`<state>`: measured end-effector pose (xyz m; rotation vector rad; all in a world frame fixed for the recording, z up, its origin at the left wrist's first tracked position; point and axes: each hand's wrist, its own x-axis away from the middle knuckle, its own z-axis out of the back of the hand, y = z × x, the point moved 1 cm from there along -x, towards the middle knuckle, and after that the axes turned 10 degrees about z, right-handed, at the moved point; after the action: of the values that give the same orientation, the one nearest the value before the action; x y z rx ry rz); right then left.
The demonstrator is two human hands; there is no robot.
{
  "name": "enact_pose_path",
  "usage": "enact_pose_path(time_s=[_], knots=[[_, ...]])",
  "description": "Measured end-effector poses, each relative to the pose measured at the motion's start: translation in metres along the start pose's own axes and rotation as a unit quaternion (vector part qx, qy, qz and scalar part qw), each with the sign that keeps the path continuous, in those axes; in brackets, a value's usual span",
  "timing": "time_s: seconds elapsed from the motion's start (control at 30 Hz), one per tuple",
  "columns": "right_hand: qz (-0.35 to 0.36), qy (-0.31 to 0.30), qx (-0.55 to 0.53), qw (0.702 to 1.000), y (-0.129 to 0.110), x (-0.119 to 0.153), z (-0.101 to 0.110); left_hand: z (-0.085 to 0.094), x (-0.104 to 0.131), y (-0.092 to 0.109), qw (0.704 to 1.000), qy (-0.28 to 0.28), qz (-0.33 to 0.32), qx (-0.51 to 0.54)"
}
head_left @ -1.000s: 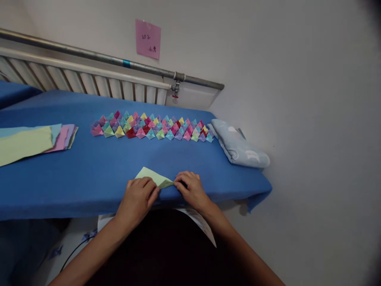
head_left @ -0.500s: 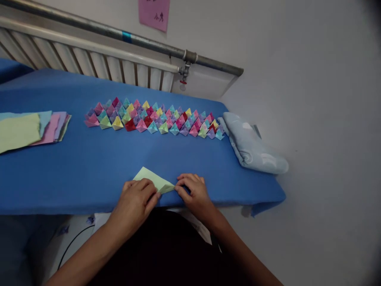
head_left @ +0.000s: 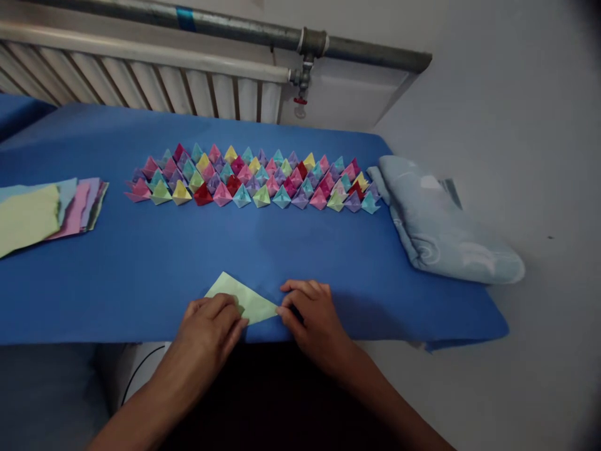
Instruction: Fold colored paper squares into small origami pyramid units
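A light green sheet of paper (head_left: 253,303), partly folded with pointed corners, lies on the blue cloth near the front edge. My left hand (head_left: 211,322) covers its left part, fingers bent and pressing on the paper; the thumb lies along its lower edge. At the right tip of the paper, my right hand (head_left: 310,313) pinches the corner between thumb and forefinger, the other fingers curled above. Behind the hands stand rows of small folded paper boats (head_left: 261,196) in pink, yellow, green, blue, purple and red.
To the left lies a stack of coloured paper sheets (head_left: 32,216). A folded pale blue blanket (head_left: 436,219) rests at the right end of the blue cloth (head_left: 141,275). Behind are a white radiator (head_left: 173,91), a metal pipe (head_left: 244,30) and a valve with a red handle (head_left: 300,100).
The view has moved closer and tilted down, so the pink note on the wall is out of sight. The small raised flap at the paper's right corner now appears flat. Both hands keep their hold.
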<state>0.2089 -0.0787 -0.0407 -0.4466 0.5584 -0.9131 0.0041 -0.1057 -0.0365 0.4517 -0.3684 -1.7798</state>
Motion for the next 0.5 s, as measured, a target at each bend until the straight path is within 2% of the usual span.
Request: enact_pose_path(time_s=[0.13,0.4,0.5], knots=[[0.013,0.005,0.012,1.0,0.0001,0.0005,0.0002,-0.0025,-0.0018,0.001,1.0,0.004,0.007,-0.019],[0.0,0.011,0.01,1.0,-0.0034,-0.0021,-0.0008,-0.0045,-0.0015,0.0027,0.998,-0.03,0.041,-0.044],[0.0,0.018,0.004,1.0,-0.0037,-0.0021,-0.0018,-0.0054,-0.0022,0.0052,0.997,-0.018,0.045,-0.052]])
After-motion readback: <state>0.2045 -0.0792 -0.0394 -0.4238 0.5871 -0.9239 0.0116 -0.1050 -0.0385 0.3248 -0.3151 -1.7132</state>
